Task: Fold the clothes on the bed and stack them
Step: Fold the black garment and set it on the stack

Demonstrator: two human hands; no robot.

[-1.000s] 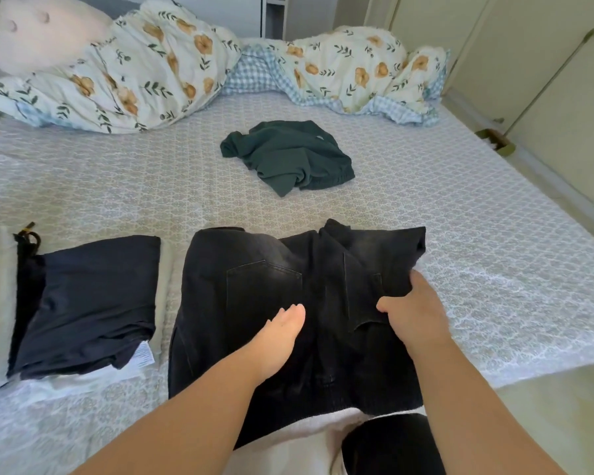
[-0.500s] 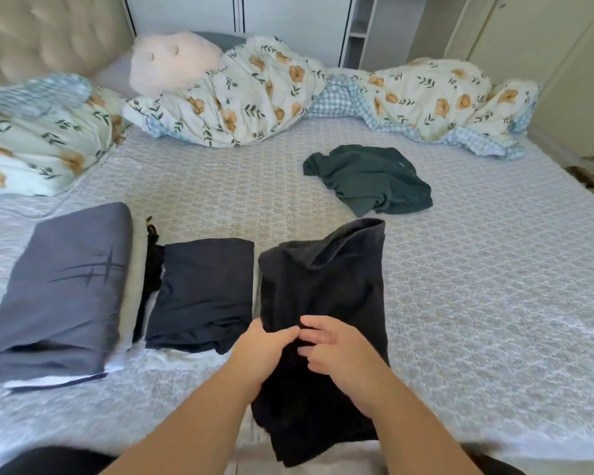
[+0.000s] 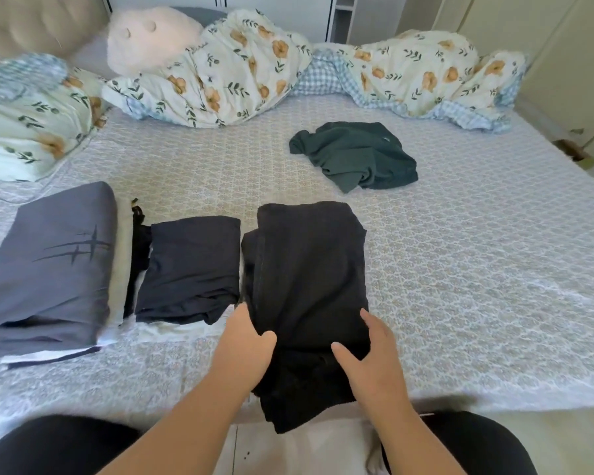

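Both hands were on the black garment, which lay folded into a long narrow shape at the near edge of the bed, its near end hanging slightly over the edge. The left hand gripped the garment's left side, thumb on top and fingers hidden beneath the cloth. The right hand held the right side, thumb spread across the top and fingers curved round the edge. Just to the left sat a folded navy garment, then a folded grey garment atop a pile. A crumpled green garment lay unfolded farther up the bed, well apart.
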